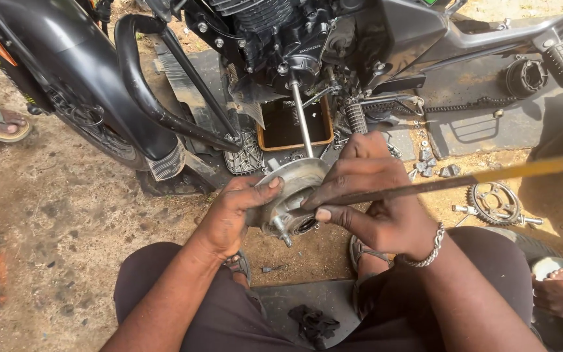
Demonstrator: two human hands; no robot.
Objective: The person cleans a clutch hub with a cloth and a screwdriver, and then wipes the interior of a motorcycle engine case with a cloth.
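Round grey metal hub with protruding studs [288,199] sits gripped between both hands above the dirt ground [66,228], in front of the black motorcycle [281,52]. Left hand [232,215] curls around its left rim, thumb on the flange. Right hand [366,195] closes on the hub's right side, pinching a long thin dark-and-yellow rod [464,179]. Beyond, a black oil tray [294,124] lies beneath the engine; a toothed sprocket [495,203] lies at right.

Sunlit bare dirt ground [66,228] with dark rubber mats [490,124] laid down.
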